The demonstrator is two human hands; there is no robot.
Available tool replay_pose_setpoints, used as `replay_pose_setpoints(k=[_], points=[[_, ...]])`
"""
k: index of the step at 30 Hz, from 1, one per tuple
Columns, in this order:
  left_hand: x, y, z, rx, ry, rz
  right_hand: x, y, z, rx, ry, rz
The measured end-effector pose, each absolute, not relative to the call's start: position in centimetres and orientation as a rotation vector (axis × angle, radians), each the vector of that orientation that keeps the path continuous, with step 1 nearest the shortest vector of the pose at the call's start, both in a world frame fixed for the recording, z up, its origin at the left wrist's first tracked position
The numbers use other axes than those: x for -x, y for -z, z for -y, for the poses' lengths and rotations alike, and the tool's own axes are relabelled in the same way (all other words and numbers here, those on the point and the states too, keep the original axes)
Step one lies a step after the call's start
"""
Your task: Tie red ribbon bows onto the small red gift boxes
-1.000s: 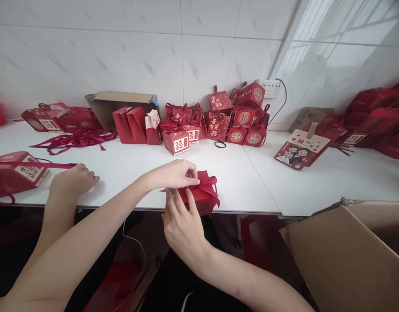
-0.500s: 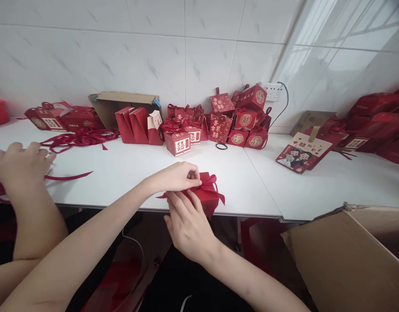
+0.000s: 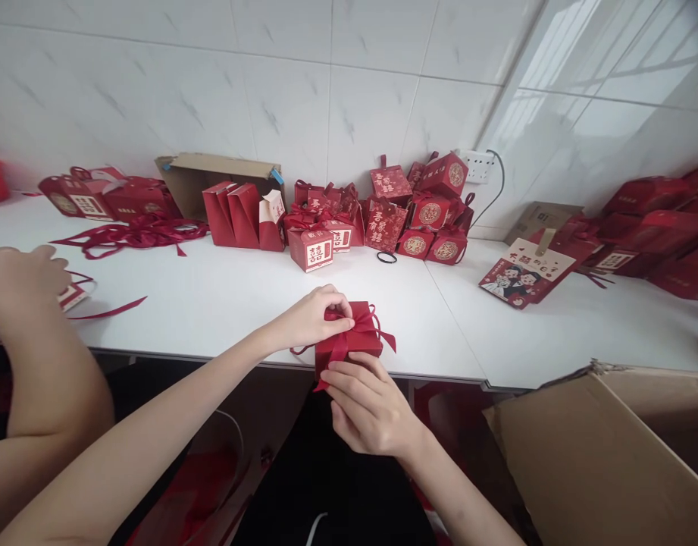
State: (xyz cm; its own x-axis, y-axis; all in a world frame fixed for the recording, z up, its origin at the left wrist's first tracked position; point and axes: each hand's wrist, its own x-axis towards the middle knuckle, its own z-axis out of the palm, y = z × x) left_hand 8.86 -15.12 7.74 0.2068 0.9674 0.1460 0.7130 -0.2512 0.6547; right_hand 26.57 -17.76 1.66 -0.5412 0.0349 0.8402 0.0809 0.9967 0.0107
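Observation:
A small red gift box [image 3: 324, 345] rests at the table's front edge, with a red ribbon [image 3: 363, 324] tied in a bow on its top. My left hand [image 3: 317, 315] comes over it from the left, thumb and fingers pinched at the bow's knot. Below, my right hand [image 3: 371, 406] is at the box's front side, its fingertips closed on a hanging tail of the ribbon. A loop and another tail stick out to the right of the box.
At left a co-worker's hand [image 3: 27, 284] works beside a ribbon strip. Along the wall stand finished-looking red boxes [image 3: 431, 212], folded red cartons [image 3: 235, 216] and a heap of loose ribbons [image 3: 149, 233]. A large cardboard box [image 3: 599, 447] is at front right; a printed gift bag [image 3: 524, 273] lies behind it.
My right hand has moved from the box's left front corner to the right and down, drawing a ribbon tail over the front. My left hand stays pinched at the bow.

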Motion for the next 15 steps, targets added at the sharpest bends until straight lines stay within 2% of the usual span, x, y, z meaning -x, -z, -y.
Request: replay_pose_setpoints(k=[3, 8, 11, 15], points=[[-9.0, -7.5, 15.2, -2.036, -0.784, -1.564, -27.7, -2.5, 17.5, 0.063, 0.042, 2.105], [-8.9, -7.0, 15.4, -2.03, -0.814, -1.552, -29.6, -3.1, 15.2, 0.726, -0.231, 1.853], [-9.0, -6.8, 15.4, -2.011, -0.852, -1.547, -29.6, -3.1, 14.2, 0.825, -0.44, 1.954], [-9.3, -6.8, 15.6, -2.006, -0.931, -1.542, -29.2, -3.5, 15.1, 0.727, -0.066, 2.025]])
